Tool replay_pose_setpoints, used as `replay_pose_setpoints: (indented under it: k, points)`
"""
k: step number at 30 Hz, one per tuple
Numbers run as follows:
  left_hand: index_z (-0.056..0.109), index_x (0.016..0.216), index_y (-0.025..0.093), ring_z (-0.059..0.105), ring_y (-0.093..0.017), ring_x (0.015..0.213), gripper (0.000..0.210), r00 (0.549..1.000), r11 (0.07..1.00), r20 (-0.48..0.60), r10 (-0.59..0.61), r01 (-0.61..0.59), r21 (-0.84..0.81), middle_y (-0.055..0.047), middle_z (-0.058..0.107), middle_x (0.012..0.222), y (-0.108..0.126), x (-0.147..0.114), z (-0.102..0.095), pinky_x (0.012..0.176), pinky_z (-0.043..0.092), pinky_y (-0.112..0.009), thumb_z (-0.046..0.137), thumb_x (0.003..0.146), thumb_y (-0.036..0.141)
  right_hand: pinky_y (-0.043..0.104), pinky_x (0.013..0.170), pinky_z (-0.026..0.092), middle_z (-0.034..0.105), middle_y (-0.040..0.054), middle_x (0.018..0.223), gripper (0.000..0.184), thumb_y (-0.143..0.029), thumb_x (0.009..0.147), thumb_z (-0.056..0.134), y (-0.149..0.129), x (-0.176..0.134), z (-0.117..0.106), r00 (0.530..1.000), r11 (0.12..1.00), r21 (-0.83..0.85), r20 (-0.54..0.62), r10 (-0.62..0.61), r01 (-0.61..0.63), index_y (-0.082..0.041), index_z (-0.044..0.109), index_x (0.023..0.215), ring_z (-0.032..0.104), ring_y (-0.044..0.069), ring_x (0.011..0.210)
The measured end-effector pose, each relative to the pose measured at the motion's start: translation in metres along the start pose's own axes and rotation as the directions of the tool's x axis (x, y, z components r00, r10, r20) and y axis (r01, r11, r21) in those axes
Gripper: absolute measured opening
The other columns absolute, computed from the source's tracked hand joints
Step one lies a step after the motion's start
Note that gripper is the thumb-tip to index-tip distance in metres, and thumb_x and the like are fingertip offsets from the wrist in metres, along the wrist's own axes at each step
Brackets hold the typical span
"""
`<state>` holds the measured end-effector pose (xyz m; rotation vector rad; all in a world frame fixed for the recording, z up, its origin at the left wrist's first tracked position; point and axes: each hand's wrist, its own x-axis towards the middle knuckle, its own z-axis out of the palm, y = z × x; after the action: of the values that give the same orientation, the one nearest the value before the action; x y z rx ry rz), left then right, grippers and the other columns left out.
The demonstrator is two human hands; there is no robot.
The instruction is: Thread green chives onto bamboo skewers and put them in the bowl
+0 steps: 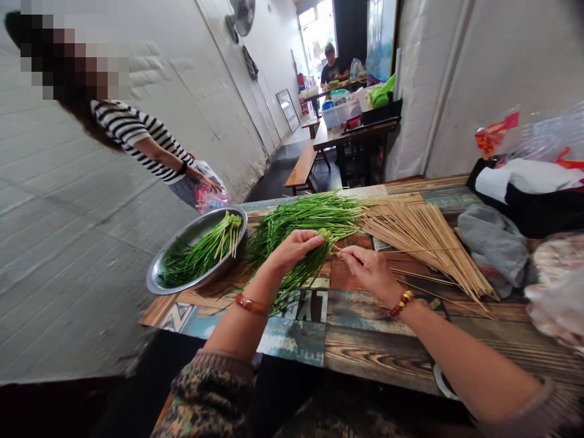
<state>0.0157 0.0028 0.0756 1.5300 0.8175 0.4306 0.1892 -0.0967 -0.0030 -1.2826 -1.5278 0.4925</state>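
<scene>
My left hand (298, 246) is closed around a small bunch of chives (325, 240), pale stem ends up and green leaves hanging down. Against those stem ends, my right hand (371, 271) pinches a thin bamboo skewer, mostly hidden by the fingers. A loose heap of chives (303, 216) lies on the table just beyond my left hand. To the right of it, many bamboo skewers (424, 240) are fanned out, a few of them lying near my right wrist. Bundled chives (205, 246) with skewers through their stems rest in a metal basin (157, 285) on the left.
The patchwork wooden table (365, 344) holds a grey plastic bag (493, 246) and a bag of pale items (559, 286) at right. A person in a striped top (141, 137) stands beyond the basin. Another person (332, 68) sits at a far table.
</scene>
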Motion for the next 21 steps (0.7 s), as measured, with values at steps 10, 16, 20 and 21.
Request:
replay_pose_setpoints:
  k: [10,16,20,21]
  points:
    - [0.068,0.074,0.009,0.052,-0.008,0.053,0.044,0.998,0.999,0.048,-0.03,0.029,0.04,-0.002,0.063,0.061,-0.007,0.001,0.011,0.05,0.037,-0.019,0.071,0.072,0.053,0.025,0.058,0.038,0.063,0.0015,0.068,0.029,-0.033,0.096,0.044,-0.001,-0.002,0.002,1.0,1.0,0.025,0.028,0.012,-0.012,-0.019,0.063,0.079,0.057,0.014,0.061]
    - [0.063,0.068,0.01,0.045,-0.006,0.049,0.047,1.0,0.994,0.003,-0.015,0.014,0.11,0.002,0.055,0.054,-0.008,0.004,0.011,0.046,0.03,-0.018,0.069,0.072,0.056,0.023,0.054,0.036,0.054,-0.0027,0.057,0.03,-0.036,0.093,0.045,-0.005,0.001,-0.001,0.987,0.983,0.125,0.102,0.124,-0.137,-0.018,0.064,0.079,0.049,0.011,0.051]
    - [0.06,0.069,0.01,0.041,-0.005,0.05,0.047,1.0,0.994,0.006,0.014,-0.014,0.108,0.002,0.053,0.057,-0.007,0.004,0.006,0.048,0.03,-0.018,0.069,0.072,0.056,0.023,0.049,0.035,0.049,-0.0041,0.053,0.031,-0.038,0.092,0.044,-0.007,0.001,-0.001,0.973,0.965,0.174,0.152,0.171,-0.197,-0.018,0.064,0.08,0.046,0.011,0.049]
    - [0.059,0.069,0.01,0.04,-0.005,0.05,0.048,1.0,0.995,0.004,0.016,-0.016,0.103,0.003,0.052,0.057,-0.007,0.004,0.006,0.048,0.03,-0.018,0.068,0.072,0.057,0.022,0.049,0.035,0.049,-0.0044,0.052,0.031,-0.039,0.092,0.044,-0.007,0.001,-0.001,0.97,0.959,0.192,0.167,0.176,-0.207,-0.018,0.064,0.08,0.045,0.01,0.048]
